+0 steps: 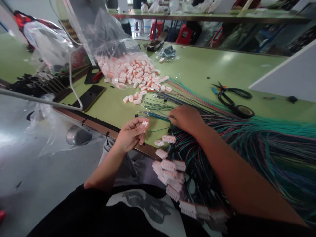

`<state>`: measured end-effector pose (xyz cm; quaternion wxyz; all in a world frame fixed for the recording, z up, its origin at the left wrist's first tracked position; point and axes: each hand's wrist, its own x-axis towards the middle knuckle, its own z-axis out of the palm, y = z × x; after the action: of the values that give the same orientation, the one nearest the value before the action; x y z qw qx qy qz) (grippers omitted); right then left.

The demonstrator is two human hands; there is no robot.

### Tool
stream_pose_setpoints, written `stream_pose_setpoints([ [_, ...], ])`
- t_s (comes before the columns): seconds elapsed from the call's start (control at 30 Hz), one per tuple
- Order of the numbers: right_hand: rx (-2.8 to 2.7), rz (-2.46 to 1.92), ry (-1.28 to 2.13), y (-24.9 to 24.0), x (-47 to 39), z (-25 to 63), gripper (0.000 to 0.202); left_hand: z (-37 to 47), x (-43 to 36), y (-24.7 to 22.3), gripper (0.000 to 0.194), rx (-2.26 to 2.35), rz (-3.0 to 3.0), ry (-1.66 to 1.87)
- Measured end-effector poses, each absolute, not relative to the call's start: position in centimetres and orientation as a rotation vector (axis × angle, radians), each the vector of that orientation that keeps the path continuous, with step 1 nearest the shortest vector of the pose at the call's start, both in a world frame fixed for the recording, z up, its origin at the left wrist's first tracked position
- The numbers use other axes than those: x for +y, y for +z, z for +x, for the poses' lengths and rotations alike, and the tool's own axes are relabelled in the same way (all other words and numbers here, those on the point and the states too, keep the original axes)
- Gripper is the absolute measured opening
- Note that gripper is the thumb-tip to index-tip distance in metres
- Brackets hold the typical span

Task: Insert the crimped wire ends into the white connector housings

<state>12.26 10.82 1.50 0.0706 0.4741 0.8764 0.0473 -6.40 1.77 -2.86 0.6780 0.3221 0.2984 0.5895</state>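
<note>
Between thumb and fingers, my left hand [131, 134] holds a small white-and-orange connector [145, 125] near the table's front edge. A thin green wire runs from near that connector toward the right. My right hand [184, 118] is curled over the wire bundle [212, 115], close to the ends of the blue wires [155, 115]; what its fingers pinch, if anything, is too small to make out. Several wired connectors [170, 169] hang over the table edge below my right hand. Beyond my hands lies a heap of loose white-and-orange connectors [138, 72], partly inside a clear plastic bag [111, 36].
Black scissors [228, 93] and a roll of black tape [244, 111] lie on the green table [197, 65] at the right. A dark phone [92, 97] and a bent metal frame [71, 75] are at the left. Red stools [184, 34] stand behind.
</note>
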Motion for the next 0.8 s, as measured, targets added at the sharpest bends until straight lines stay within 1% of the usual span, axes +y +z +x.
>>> stream_pose_setpoints([
  [0.07, 2.604, 1.412, 0.216, 1.5, 10.5, 11.8, 0.025, -6.4, 1.7, -2.9, 0.027, 0.674, 0.734, 1.318],
  [0.17, 2.598, 1.452, 0.225, 1.5, 10.3, 11.6, 0.025, -6.5, 1.7, -3.0, 0.024, 0.678, 0.749, 1.307],
  [0.37, 2.595, 1.895, 0.051, 0.9, 11.1, 12.3, 0.019, -6.4, 1.8, -3.2, 0.022, 0.658, 0.753, 1.339],
  [0.43, 2.701, 1.976, -0.033, 0.8, 11.3, 12.4, 0.017, -6.4, 1.9, -3.3, 0.021, 0.645, 0.750, 1.349],
  [0.5, 2.966, 1.939, -0.213, 0.8, 11.1, 12.1, 0.016, -6.3, 2.0, -3.5, 0.022, 0.632, 0.744, 1.354],
  [0.53, 3.124, 1.870, -0.362, 1.0, 10.7, 11.8, 0.015, -6.3, 2.0, -3.5, 0.022, 0.627, 0.740, 1.355],
  [0.6, 3.374, 1.671, -0.746, 1.4, 9.5, 11.0, 0.013, -6.4, 2.1, -3.5, 0.023, 0.611, 0.732, 1.350],
  [0.67, 3.455, 1.474, -1.090, 1.9, 8.0, 10.2, 0.013, -6.5, 2.3, -3.5, 0.024, 0.588, 0.727, 1.330],
  [0.73, 3.465, 1.295, -1.245, 2.4, 6.8, 9.6, 0.013, -6.6, 2.3, -3.4, 0.027, 0.561, 0.723, 1.313],
  [0.8, 3.464, 1.133, -1.243, 2.5, 6.4, 9.3, 0.013, -6.7, 2.4, -3.2, 0.029, 0.549, 0.717, 1.304],
])
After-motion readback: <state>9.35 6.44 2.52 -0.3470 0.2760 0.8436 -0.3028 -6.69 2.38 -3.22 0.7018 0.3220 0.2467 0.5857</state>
